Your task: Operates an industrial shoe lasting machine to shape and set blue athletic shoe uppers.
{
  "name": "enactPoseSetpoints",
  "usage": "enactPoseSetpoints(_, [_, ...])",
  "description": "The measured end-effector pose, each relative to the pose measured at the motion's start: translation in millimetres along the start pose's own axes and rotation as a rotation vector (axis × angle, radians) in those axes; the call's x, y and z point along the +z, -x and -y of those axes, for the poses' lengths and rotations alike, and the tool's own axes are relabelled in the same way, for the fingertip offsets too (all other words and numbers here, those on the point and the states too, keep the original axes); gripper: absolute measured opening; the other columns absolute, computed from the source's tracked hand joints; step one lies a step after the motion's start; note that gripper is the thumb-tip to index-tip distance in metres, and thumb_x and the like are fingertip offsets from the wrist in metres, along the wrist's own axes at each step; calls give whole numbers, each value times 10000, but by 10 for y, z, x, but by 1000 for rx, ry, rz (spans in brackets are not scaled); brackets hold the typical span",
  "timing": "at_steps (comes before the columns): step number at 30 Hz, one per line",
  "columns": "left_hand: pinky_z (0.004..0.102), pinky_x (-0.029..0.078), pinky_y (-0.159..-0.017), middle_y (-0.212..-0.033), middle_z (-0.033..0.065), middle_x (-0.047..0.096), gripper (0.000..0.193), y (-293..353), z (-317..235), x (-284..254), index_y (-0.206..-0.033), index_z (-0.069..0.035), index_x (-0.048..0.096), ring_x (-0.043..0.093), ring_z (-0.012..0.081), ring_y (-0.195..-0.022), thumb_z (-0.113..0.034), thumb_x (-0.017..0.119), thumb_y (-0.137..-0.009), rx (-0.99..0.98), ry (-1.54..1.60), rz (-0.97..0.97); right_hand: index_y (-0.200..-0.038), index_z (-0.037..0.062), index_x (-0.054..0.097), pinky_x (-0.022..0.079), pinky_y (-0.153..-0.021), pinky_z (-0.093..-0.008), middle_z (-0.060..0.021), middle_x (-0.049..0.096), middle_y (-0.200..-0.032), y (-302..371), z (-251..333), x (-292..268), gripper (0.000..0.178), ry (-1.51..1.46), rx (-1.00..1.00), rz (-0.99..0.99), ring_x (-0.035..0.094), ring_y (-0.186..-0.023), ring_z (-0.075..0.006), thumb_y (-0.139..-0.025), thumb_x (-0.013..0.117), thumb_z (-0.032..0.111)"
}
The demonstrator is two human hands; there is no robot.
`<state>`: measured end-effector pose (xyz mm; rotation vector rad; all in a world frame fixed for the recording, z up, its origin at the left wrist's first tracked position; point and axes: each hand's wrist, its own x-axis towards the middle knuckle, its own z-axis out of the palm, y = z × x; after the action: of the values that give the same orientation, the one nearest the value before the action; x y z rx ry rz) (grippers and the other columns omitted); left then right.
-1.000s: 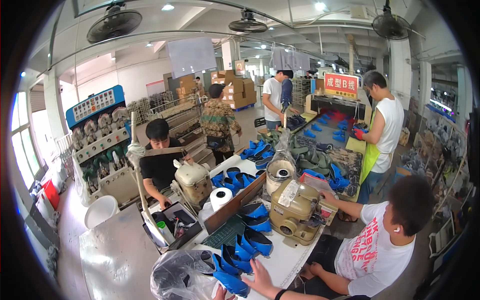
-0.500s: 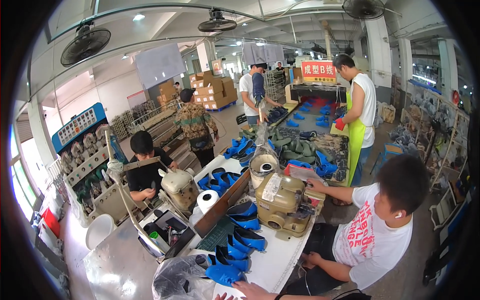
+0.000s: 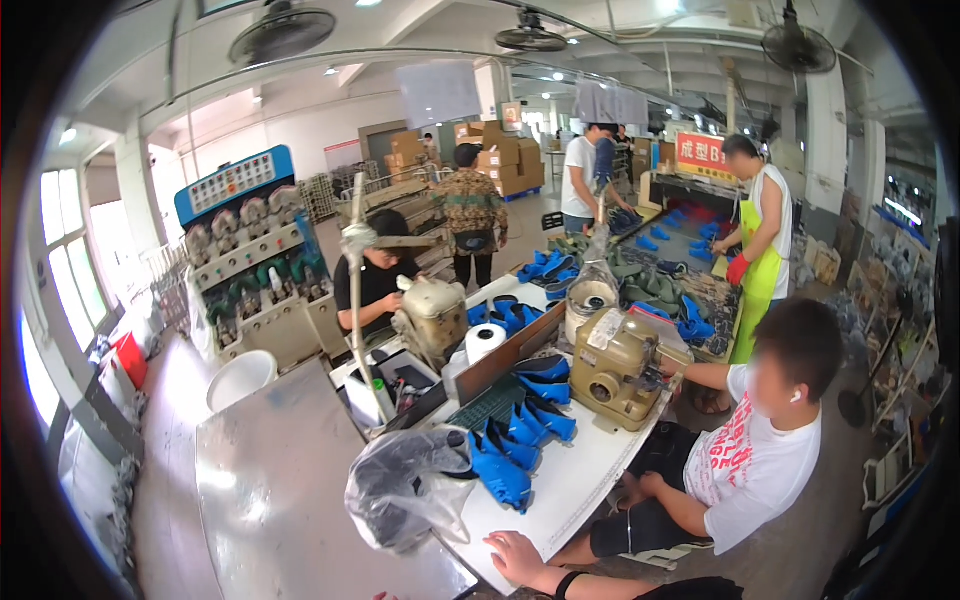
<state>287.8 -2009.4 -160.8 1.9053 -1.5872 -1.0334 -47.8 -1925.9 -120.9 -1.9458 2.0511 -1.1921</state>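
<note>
My right hand (image 3: 516, 558), with a dark band on its wrist, rests at the near edge of the white worktable (image 3: 565, 490). It holds nothing that I can see, and its fingers look loosely spread. The nearest blue shoe (image 3: 503, 484) lies just beyond it, apart from the fingers. Behind that shoe, more blue shoe uppers (image 3: 527, 425) stand in a slanting row. Of my left hand (image 3: 381, 597) only a sliver shows at the lower edge; its fingers are cut off. A clear plastic bag (image 3: 400, 490) with dark contents lies left of the shoes.
A bare metal tabletop (image 3: 270, 490) spreads at left. Beige machines (image 3: 615, 365) and a white thread cone (image 3: 486, 342) stand beyond the shoes. A seated co-worker (image 3: 760, 450) is close on the right; another (image 3: 378, 270) works across the table. A conveyor with shoes (image 3: 690, 240) runs behind.
My view has swung left, so the scene sits further right. My right hand has drawn back from the nearest blue shoe. My left hand has mostly dropped out of the picture.
</note>
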Motion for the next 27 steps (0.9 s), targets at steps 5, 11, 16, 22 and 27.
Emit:
enactPoseSetpoints(5, [490, 384, -1048, -1379, 215, 493, 504, 564, 625, -713, -1306, -93, 563, 468, 387, -1264, -390, 586, -900, 207, -424, -184, -1116, 92, 638, 501, -805, -445, -135, 631, -1055, 734, 939, 266, 267, -141, 17, 404, 609, -977, -330, -867, 600, 183])
enactPoseSetpoints(11, [626, 220, -1112, -1599, 114, 173, 687, 1042, 1296, -1400, -1490, -198, 350, 140, 317, -1474, -375, 620, -884, 316, -714, 147, -1044, 92, 661, 501, -771, -468, -143, 653, -964, 2289, 701, 544, 226, 15, 76, 688, 621, -922, -342, -889, 569, 229])
enactPoseSetpoints(16, [573, 280, -1107, -1623, 87, 47, 658, 990, 1738, -1540, -1461, -189, 412, 77, 309, -1485, -354, 645, -868, 461, -839, 233, -1047, 68, 659, 499, -774, -471, -149, 659, -966, 3717, -179, 372, 247, 147, 397, 875, 625, -901, -334, -879, 566, 223])
enactPoseSetpoints(22, [544, 344, -1075, -1619, 79, 49, 550, 1033, 1687, -1565, -1374, -126, 521, 162, 320, -1461, -340, 631, -879, 458, -770, 274, -1051, 40, 657, 497, -778, -474, -156, 667, -968, 4801, -338, 375, 272, 188, 858, 958, 628, -876, -323, -868, 563, 216])
enactPoseSetpoints(27, [470, 412, -1030, -1437, 140, 450, 407, 1288, 2400, -1403, -1263, -123, 608, 409, 346, -1319, -284, 599, -889, 504, -807, 352, -1114, 40, 658, 483, -831, -466, -162, 685, -1031, 4604, 243, 272, 352, -182, 1173, 937, 637, -948, -313, -896, 511, 275])
